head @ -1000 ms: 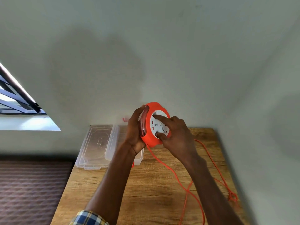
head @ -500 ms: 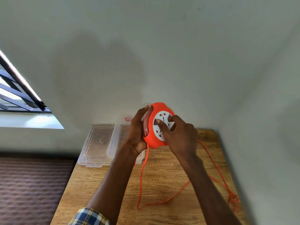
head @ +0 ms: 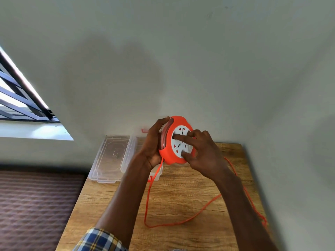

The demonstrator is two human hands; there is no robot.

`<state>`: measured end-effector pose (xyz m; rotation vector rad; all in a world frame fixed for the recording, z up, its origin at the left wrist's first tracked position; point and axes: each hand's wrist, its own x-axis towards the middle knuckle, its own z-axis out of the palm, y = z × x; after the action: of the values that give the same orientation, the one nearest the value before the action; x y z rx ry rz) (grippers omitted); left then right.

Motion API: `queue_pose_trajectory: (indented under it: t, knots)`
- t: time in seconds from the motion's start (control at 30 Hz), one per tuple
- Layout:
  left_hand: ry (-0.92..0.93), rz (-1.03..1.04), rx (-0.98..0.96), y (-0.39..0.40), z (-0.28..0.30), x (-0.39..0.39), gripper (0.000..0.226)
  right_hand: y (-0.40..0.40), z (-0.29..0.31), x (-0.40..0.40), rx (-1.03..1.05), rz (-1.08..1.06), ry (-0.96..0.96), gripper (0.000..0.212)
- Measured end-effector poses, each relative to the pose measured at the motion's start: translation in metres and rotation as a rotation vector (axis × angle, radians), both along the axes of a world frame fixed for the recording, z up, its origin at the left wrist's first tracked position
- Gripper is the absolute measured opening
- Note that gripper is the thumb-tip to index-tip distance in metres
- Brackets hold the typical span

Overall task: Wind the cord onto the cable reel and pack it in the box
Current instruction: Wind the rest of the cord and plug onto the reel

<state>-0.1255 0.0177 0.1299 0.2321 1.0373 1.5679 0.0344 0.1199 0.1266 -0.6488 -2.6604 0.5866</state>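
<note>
I hold an orange cable reel point(head: 169, 154) with a white socket face up above the wooden table point(head: 181, 238). My left hand point(head: 153, 142) grips the reel's left rim from behind. My right hand point(head: 203, 153) presses its fingers on the white face. The orange cord point(head: 146, 203) hangs from the reel's underside, loops across the table and runs off to the right edge. A clear plastic box point(head: 157, 175) lies on the table behind my left hand, mostly hidden. Its clear lid point(head: 112, 156) lies open beside it to the left.
The table stands in a corner, with a grey wall behind it and on its right. A tangle of cord point(head: 264, 221) lies at the table's right edge. A barred window point(head: 21, 98) is at the left. A dark patterned floor point(head: 36, 205) lies left of the table.
My right hand's fingers have shifted round on the white face. The cord's loop has swung from the right side to hang straight down under the reel and now lies further left.
</note>
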Motion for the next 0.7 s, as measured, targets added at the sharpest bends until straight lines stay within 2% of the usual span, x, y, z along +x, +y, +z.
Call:
queue_pose_trajectory:
  t: [0.1, 0.2, 0.27, 0.4, 0.57, 0.7]
  knots:
    - [0.051, 0.019, -0.016, 0.002, 0.003, 0.002, 0.063, -0.003, -0.003, -0.004, 0.037, -0.116, 0.069, 0.057]
    - [0.084, 0.007, 0.009, 0.003, 0.007, 0.002, 0.062, -0.008, -0.004, -0.007, -0.139, -0.273, 0.207, 0.067]
    - [0.037, -0.017, 0.03, 0.003, 0.009, 0.002, 0.062, -0.018, -0.007, -0.014, -0.237, -0.377, 0.297, 0.075]
    - [-0.021, -0.034, 0.044, 0.002, 0.007, 0.007, 0.059, -0.027, -0.006, -0.029, -0.358, -0.545, 0.342, 0.068]
    - [-0.064, -0.042, 0.096, -0.001, 0.008, 0.007, 0.059, -0.023, -0.004, -0.022, -0.064, -0.507, 0.285, 0.071]
    - [-0.072, -0.016, 0.106, 0.001, 0.011, 0.003, 0.069, -0.015, -0.001, -0.015, 0.052, -0.366, 0.295, 0.045]
